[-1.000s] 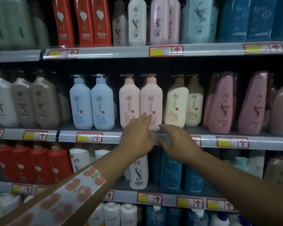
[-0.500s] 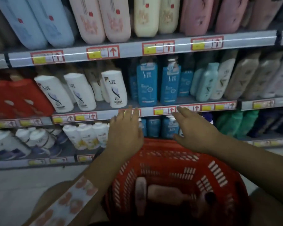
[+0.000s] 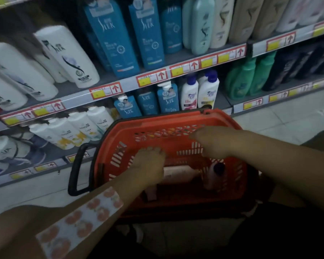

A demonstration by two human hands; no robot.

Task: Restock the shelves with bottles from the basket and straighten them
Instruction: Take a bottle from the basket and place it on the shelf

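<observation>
A red plastic basket sits low in front of me, before the shelves. Inside it lie a pink bottle on its side and a second pinkish bottle with a dark cap. My left hand reaches down into the basket, fingers spread, just over the left end of the lying pink bottle; whether it touches is unclear. My right hand hovers above the basket's far right part with loose fingers and holds nothing.
Shelves run across the top: white bottles at left, blue bottles in the middle, teal and beige ones at right. Lower shelf holds small white bottles and green bottles. The basket's black handle hangs left. Pale floor at right.
My view tilted down from the shelves to the basket. Both hands dropped from the shelf edge; the left now reaches inside the basket, the right sits over it.
</observation>
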